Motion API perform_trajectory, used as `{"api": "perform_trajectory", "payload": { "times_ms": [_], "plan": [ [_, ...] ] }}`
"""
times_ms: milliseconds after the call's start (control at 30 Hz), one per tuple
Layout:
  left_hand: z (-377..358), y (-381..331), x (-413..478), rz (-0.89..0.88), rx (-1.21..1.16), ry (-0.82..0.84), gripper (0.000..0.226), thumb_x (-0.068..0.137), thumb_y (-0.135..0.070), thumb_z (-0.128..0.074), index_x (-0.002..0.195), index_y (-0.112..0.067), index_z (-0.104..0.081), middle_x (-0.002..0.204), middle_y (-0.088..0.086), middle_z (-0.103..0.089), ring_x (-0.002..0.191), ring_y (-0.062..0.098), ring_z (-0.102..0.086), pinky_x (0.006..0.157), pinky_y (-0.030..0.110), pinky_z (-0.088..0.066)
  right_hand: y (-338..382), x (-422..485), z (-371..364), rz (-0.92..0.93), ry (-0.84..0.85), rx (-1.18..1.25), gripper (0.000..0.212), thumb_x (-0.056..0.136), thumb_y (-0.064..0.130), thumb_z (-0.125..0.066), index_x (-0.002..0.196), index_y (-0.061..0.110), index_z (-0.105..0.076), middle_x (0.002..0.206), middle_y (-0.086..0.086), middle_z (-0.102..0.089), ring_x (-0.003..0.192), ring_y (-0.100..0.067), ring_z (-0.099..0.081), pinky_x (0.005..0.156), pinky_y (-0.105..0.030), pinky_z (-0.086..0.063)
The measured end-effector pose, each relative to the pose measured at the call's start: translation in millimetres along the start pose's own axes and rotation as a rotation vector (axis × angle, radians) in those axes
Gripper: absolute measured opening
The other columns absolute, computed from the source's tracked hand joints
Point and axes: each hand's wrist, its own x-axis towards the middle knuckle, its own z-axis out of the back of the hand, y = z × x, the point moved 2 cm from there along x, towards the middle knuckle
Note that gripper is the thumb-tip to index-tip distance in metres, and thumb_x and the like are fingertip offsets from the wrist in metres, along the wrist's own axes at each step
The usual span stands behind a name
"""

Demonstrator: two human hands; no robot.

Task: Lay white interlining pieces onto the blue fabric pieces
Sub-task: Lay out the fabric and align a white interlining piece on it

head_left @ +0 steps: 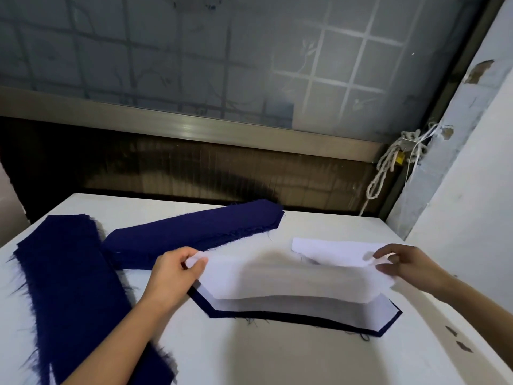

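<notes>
Since the white interlining piece [277, 282] looks thin, light and limp, I judge it will sag or crease unless kept taut from its two ends. My left hand [172, 273] pinches its left end, my right hand [402, 265] its right end, holding it just over the blue fabric piece [277, 319] on the table [277, 362]. A spare white piece [327, 251] lies just beyond; the far blue stack [194, 234] and the near blue stack [63, 273] sit leftward, clear of the drop.
</notes>
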Motion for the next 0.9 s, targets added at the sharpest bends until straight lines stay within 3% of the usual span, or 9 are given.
{"api": "perform_trajectory", "payload": {
  "times_ms": [100,233,333,467,600,733,900],
  "plan": [
    [-1.1,3.7,0.6,0.017,0.051,-0.001,0.017,0.090,-0.026,-0.072,0.073,-0.021,-0.070,0.073,0.005,-0.067,0.063,0.010,-0.064,0.064,0.028,-0.052,-8.5,-7.5,-1.3,-0.046,-0.005,0.054,0.012,0.082,0.006,-0.073,0.088,0.016,-0.071,0.048,0.008,-0.043,0.045,-0.008,-0.042,0.049,-0.015,-0.035],
    [-2.1,8.4,1.8,0.032,0.209,0.009,0.021,0.089,-0.027,-0.071,0.069,-0.025,-0.066,0.068,0.001,-0.068,0.059,0.014,-0.059,0.063,0.033,-0.051,-15.2,-18.4,-28.7,-0.062,-0.014,-0.011,0.010,0.084,0.013,-0.070,0.089,0.020,-0.067,0.052,0.002,-0.052,0.043,-0.007,-0.048,0.046,-0.015,-0.039],
    [-3.9,6.8,1.1,-0.001,0.368,0.026,0.021,0.090,-0.030,-0.067,0.073,-0.039,-0.061,0.069,-0.009,-0.068,0.064,0.008,-0.060,0.062,0.028,-0.049,-25.3,-26.5,-54.7,-0.079,-0.072,-0.066,0.010,0.089,0.016,-0.063,0.096,0.023,-0.062,0.061,-0.004,-0.061,0.053,-0.016,-0.058,0.058,-0.029,-0.049],
    [-4.6,8.4,2.2,-0.038,0.443,0.020,0.007,0.092,-0.032,-0.063,0.089,-0.034,-0.068,0.059,-0.011,-0.061,0.064,0.007,-0.059,0.059,0.025,-0.046,-28.8,-32.1,-72.5,-0.100,-0.246,-0.053,0.014,0.089,0.016,-0.060,0.101,0.023,-0.061,0.069,-0.005,-0.062,0.066,-0.023,-0.061,0.069,-0.035,-0.050],
    [-5.2,8.3,2.1,-0.072,0.498,0.009,0.006,0.091,-0.030,-0.062,0.086,-0.032,-0.065,0.059,-0.019,-0.058,0.058,0.006,-0.056,0.051,0.021,-0.034,-23.7,-32.2,-70.4,-0.150,-0.396,0.215,0.011,0.089,0.014,-0.062,0.098,0.019,-0.062,0.071,-0.009,-0.062,0.055,-0.027,-0.061,0.053,-0.032,-0.047],
    [-6.3,8.8,2.6,-0.078,0.528,0.011,0.028,0.089,-0.030,-0.063,0.068,-0.042,-0.049,0.057,-0.012,-0.058,0.058,0.009,-0.056,0.052,0.025,-0.041,-20.4,-35.7,-61.0,-0.160,-0.562,0.446,0.015,0.087,0.021,-0.069,0.100,0.017,-0.066,0.075,-0.004,-0.056,0.062,-0.025,-0.057,0.056,-0.031,-0.045],
    [-6.1,8.6,2.3,-0.078,0.534,0.018,0.025,0.091,-0.030,-0.062,0.070,-0.038,-0.050,0.057,-0.007,-0.057,0.058,0.011,-0.056,0.053,0.026,-0.043,-22.8,-39.5,-71.8,-0.158,-0.506,0.222,0.011,0.085,0.015,-0.069,0.093,0.020,-0.063,0.072,-0.005,-0.061,0.069,-0.021,-0.058,0.063,-0.033,-0.042]
  ]
}}
